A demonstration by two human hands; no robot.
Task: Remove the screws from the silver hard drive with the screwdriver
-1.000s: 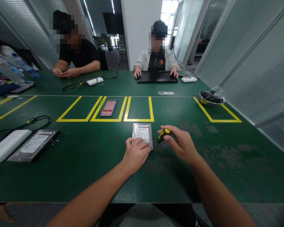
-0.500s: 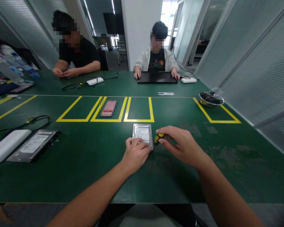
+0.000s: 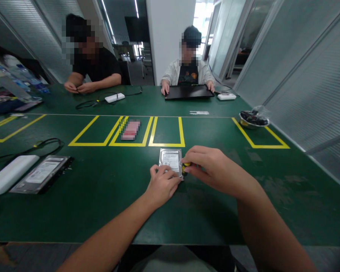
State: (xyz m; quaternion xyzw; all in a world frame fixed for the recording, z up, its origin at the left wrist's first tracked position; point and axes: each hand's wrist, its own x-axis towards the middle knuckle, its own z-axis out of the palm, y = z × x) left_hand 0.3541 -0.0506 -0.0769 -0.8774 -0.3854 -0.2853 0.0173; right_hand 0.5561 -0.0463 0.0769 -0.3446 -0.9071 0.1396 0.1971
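A silver hard drive (image 3: 170, 158) with a white label lies on the green table (image 3: 102, 211), below the yellow tape outlines. My left hand (image 3: 163, 185) is closed over its near end, gripping it. At the drive's right edge my right hand (image 3: 205, 164) is closed around a small yellow and black screwdriver (image 3: 186, 166). The fingers hide most of the tool, and its tip is too small to make out.
To the left lie a second hard drive (image 3: 42, 173), a white case (image 3: 13, 173) and a black cable (image 3: 49, 140). A pink object (image 3: 131, 130) sits inside yellow tape. A bowl of dark items (image 3: 253, 119) stands right. Across the table, a person holds a black panel (image 3: 189, 92); another person sits left.
My right hand has moved slightly left with the screwdriver, closer to the drive's right edge, and its fingers have turned. My left hand stays in place. The far person's black panel is slightly tilted.
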